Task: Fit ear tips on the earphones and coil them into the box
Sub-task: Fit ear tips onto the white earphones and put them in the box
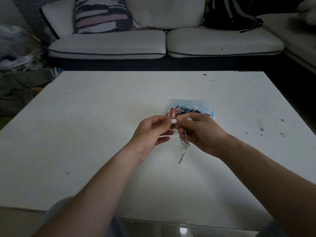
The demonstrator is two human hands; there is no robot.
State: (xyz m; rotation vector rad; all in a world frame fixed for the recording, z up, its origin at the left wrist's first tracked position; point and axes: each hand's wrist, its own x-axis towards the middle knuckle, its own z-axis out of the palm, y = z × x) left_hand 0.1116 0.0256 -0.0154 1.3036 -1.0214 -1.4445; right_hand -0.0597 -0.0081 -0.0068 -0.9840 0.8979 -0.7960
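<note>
Two-handed, worked just short of the box (171, 103): pinched a white earphone piece (174, 120) in left hand (152, 132) fingertips, curled the right hand (203, 132) round the cable (185, 142), probably steadying it for a tip. Let the plug (179, 161) trail toward the table (102, 103).

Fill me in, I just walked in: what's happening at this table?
A person is working on a white earphone. The left hand pinches its end while the right hand holds the cord, whose plug hangs toward the table. Behind the hands, the box holds coloured earphones.
</note>
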